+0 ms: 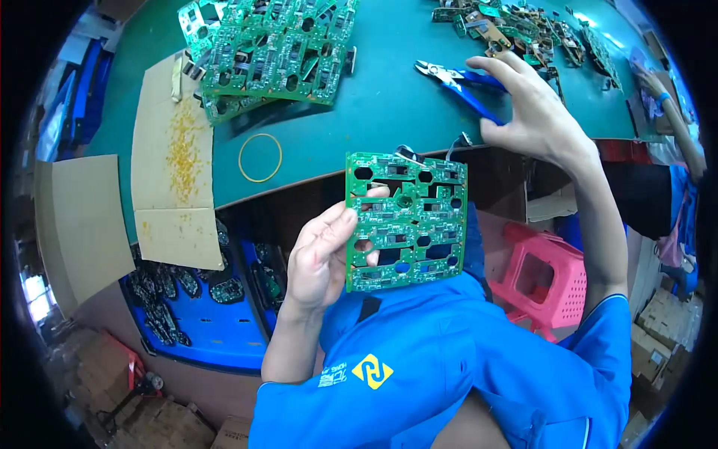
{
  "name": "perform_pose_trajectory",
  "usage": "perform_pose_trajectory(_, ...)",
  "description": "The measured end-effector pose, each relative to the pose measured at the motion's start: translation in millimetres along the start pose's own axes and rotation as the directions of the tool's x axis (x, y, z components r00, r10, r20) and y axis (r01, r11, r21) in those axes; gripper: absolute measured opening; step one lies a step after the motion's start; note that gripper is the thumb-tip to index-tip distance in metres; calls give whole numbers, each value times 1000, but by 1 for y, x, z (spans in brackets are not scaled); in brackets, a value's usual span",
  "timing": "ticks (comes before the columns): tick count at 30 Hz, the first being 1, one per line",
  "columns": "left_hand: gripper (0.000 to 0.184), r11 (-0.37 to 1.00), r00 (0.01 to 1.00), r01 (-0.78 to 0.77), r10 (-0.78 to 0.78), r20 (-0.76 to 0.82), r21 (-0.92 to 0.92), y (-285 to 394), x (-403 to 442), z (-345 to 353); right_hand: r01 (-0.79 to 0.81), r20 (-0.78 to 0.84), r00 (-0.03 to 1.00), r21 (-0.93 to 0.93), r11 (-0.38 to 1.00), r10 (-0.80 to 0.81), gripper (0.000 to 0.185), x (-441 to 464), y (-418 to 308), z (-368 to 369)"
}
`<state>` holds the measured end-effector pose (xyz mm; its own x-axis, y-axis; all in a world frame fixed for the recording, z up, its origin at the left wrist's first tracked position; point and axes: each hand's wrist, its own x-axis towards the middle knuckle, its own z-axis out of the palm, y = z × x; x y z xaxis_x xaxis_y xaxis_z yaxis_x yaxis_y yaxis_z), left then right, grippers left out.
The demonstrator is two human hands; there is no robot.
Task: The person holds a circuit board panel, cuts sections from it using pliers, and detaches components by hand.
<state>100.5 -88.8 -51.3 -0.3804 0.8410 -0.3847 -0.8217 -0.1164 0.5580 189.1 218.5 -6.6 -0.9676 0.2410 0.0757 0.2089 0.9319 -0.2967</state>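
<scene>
My left hand [323,254] is closed on the left edge of a green circuit board panel [407,222], held upright in front of my chest. The panel has several dark cut-outs, and small parts with wires stick up from its top edge. My right hand [535,112] is raised over the table edge, thumb and fingers apart, with nothing in it. Beside it lie blue-handled cutting pliers [458,84], spread open on the green table; the hand partly covers one handle, and I cannot tell if it touches.
Stacked circuit panels [277,56] lie at the back left. Near them, a cardboard sheet [161,150] carries yellow bits, beside a rubber band [260,158]. Loose board pieces [516,30] are heaped at the back right. Below are a blue bin [213,329] and a pink stool [550,277]. Another person's arm [673,112] is at right.
</scene>
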Motion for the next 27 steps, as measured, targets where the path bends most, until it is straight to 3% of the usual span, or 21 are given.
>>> perform_pose_trajectory(5, 41, 999, 999, 44, -43, -10, 30, 2, 4, 6, -12, -23, 1000, 147, 989, 16, 55, -20, -10, -15)
perform_pose_trajectory(7, 41, 998, 998, 64, -63, -11, 30, 1, 5, 10, 90, 41, 993, 341, 936, -111, 54, -44, -33, -21)
perform_pose_trajectory(10, 40, 994, 995, 96, -95, -17, 49, 0, 6, 14, 146, 91, 979, 306, 941, -181, 53, -64, -52, -13)
perform_pose_trajectory(12, 40, 992, 995, 102, -100, -28, 69, -1, 7, 17, 248, 76, 963, 122, 961, -258, 57, -67, -55, -12)
perform_pose_trajectory(17, 40, 989, 994, 107, -106, -19, 99, -1, 5, 24, 305, 64, 950, 8, 952, -304, 59, -70, -53, -9)
perform_pose_trajectory(27, 39, 964, 981, 185, -171, -88, 193, 0, 5, 32, 392, 103, 918, -106, 914, -382, 52, -67, -48, -14)
